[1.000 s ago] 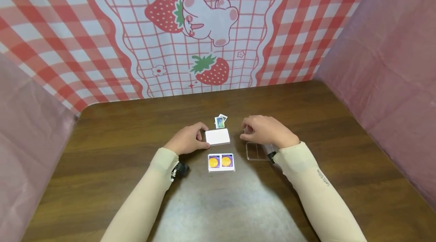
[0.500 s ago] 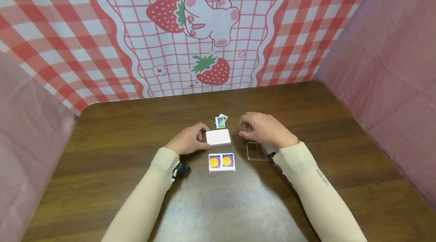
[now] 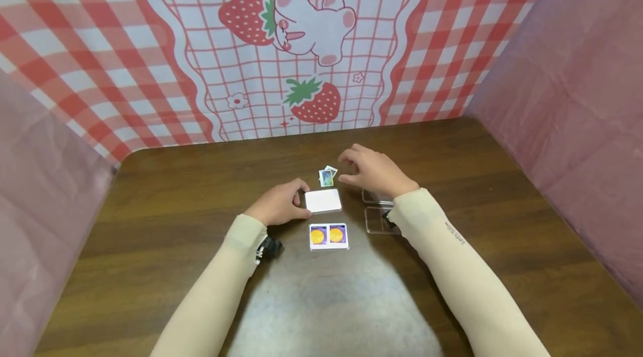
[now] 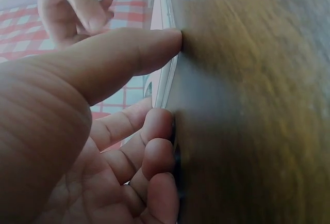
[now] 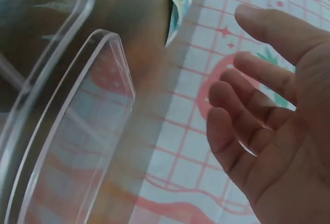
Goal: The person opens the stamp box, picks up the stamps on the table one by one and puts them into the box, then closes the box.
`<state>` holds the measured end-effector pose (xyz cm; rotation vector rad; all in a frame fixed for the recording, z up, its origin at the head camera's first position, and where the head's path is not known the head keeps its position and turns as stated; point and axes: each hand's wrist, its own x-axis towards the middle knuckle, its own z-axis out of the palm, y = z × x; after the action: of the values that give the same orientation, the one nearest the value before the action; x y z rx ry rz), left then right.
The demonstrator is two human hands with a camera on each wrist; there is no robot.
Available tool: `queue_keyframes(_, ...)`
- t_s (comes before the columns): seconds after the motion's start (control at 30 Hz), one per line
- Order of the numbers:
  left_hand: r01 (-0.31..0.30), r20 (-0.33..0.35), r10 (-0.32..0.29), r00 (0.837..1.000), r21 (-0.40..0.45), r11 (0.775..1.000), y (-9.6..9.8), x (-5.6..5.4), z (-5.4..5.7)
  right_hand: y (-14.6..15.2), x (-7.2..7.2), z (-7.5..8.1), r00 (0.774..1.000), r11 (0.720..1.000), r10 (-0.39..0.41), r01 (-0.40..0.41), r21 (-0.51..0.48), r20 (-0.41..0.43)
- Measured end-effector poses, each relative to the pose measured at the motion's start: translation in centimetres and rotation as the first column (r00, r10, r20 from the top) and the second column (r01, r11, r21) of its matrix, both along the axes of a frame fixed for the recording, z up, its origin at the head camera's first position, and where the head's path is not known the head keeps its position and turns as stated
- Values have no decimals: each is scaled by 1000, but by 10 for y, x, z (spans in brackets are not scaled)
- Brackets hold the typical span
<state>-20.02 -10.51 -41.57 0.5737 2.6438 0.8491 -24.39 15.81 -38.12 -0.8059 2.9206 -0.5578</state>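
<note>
My left hand grips the left end of a flat white rectangular piece with a clear border, lying on the table. In the left wrist view, the thumb presses along its edge, and the other fingers curl at its far corner. My right hand hovers with loosely bent fingers and nothing between them, just right of a small pile of picture cards. The top one is blue and green. In the right wrist view, that hand has thumb and fingers spread apart, and the cards show at the top.
Nearer me lies a clear-bordered case showing two matching orange and purple pictures. Two clear plastic covers lie at right, partly under my right wrist. A checkered strawberry cloth hangs behind the table.
My right hand has moved away and leftward from above the clear covers to beside the picture cards, uncovering the farther cover. My left hand stays at the white piece.
</note>
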Motion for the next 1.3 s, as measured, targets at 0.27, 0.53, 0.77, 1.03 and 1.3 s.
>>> queue_keyframes(0.27, 0, -1, 0, 1000, -16, 1000, 1, -2, -2, -24, -22, -13, 999, 989, 43, -46, 139, 28)
queue_keyframes(0.53, -13, 4, 13, 1000, -17, 1000, 2, -1, -2, -36, -28, -16, 995, 963, 83, -92, 253, 47)
queue_keyframes(0.77, -14, 2, 14, 1000, -20, 1000, 3, 0, -3, -36, -32, -18, 995, 963, 70, -86, 257, 69)
queue_keyframes(1.03, -28, 16, 28, 999, -22, 999, 3, 1, -1, -38, -34, -21, 995, 971, 63, -80, 225, 83)
queue_keyframes(1.3, -29, 13, 29, 1000, -25, 999, 1, 1, 1, -40, -33, -16, 996, 977, 48, -63, 204, 77)
